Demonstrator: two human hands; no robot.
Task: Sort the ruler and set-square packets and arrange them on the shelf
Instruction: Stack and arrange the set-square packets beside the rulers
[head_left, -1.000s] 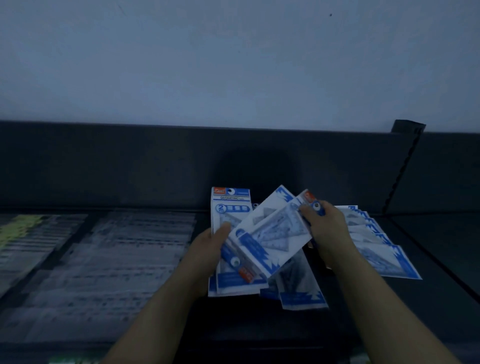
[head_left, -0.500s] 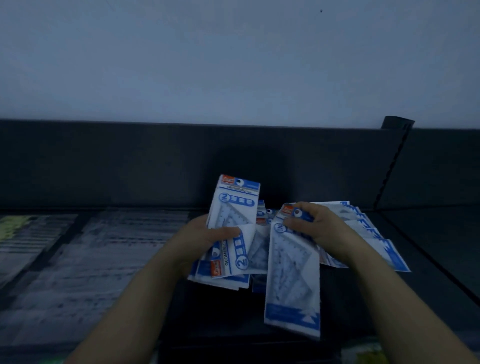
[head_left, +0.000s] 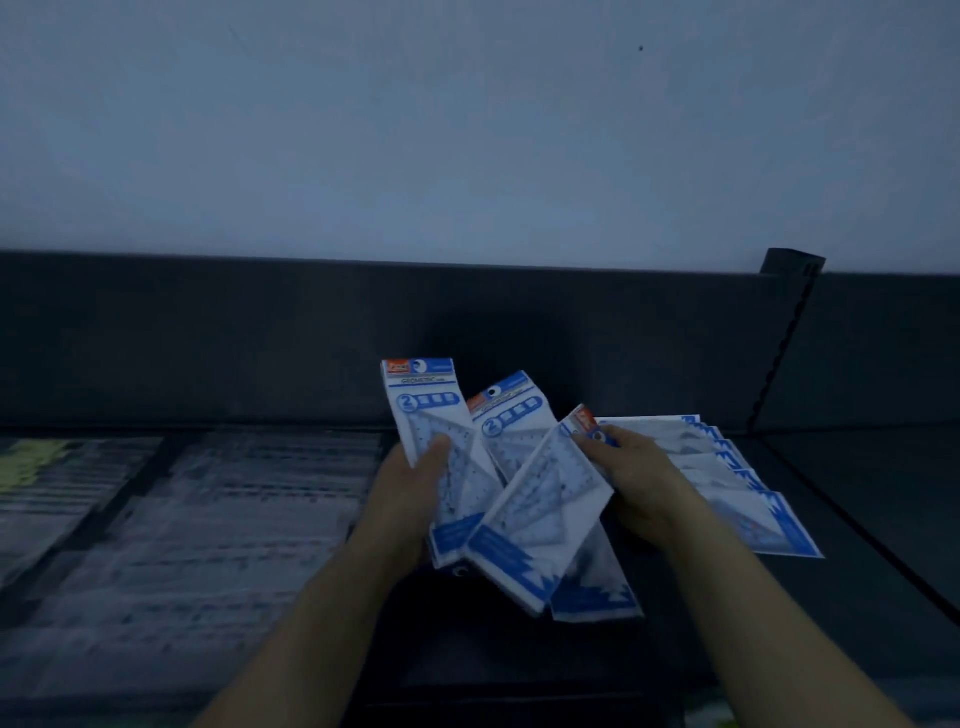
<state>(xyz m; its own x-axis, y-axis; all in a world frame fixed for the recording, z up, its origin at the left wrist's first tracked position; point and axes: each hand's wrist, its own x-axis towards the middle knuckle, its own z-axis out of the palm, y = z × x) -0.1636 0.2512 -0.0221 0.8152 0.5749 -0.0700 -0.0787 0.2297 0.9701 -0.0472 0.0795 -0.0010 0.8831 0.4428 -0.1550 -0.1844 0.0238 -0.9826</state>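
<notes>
Head view: both hands are raised over a dark shelf in dim light, each gripping set-square packets. The left hand pinches an upright packet with its thumb across the clear front, the blue header card pointing up and away; a second packet fans out just behind it, leaning toward the right hand. The right hand grips the top corner of a tilted packet, fingers curled over the orange-and-blue header, so the packet slants down toward the left hand and overlaps the ones held there. Another packet hangs below, partly hidden; which hand holds it cannot be told. Just beyond the right hand a fanned row of packets lies flat on the shelf. Well out past the left hand lie blurred clear packets, their contents unreadable. A slotted upright post stands beyond the right hand
</notes>
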